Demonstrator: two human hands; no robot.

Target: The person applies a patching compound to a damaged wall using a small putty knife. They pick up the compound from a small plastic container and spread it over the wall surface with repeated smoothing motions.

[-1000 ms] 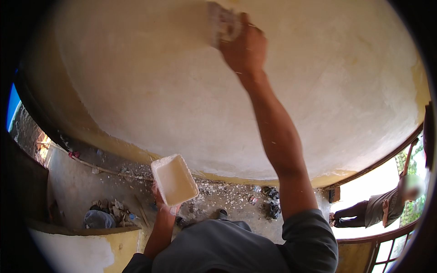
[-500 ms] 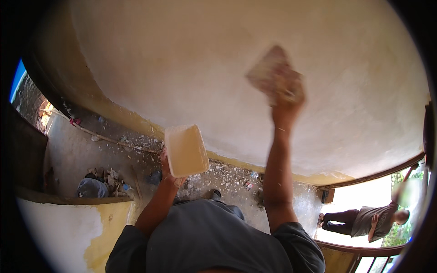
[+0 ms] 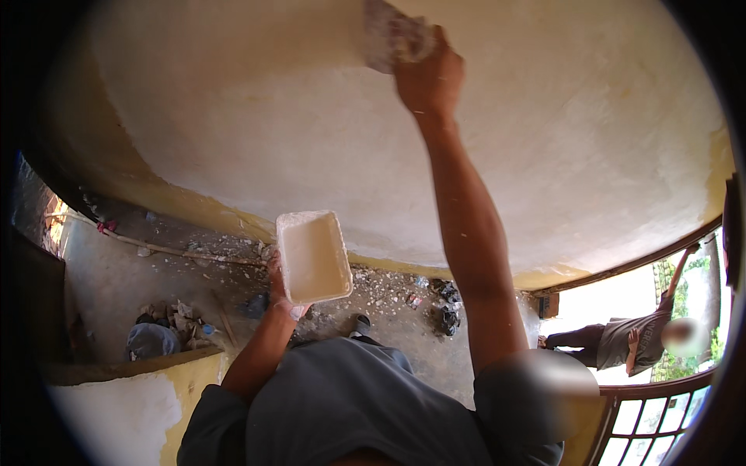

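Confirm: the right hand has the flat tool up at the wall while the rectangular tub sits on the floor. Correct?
Not quite: the rectangular tub isn't sitting on the floor; the left hand is holding it up, as the head view shows. The right hand does have the flat tool up at the wall.

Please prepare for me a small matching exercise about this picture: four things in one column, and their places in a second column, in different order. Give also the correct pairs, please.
Things:
1. tub
2. scraper
3. black bags
4. other person

Places:
A. on the floor
B. at the right side of the picture
C. in the left hand
D. in the right hand, at the wall

Pairs: 1-C; 2-D; 3-A; 4-B
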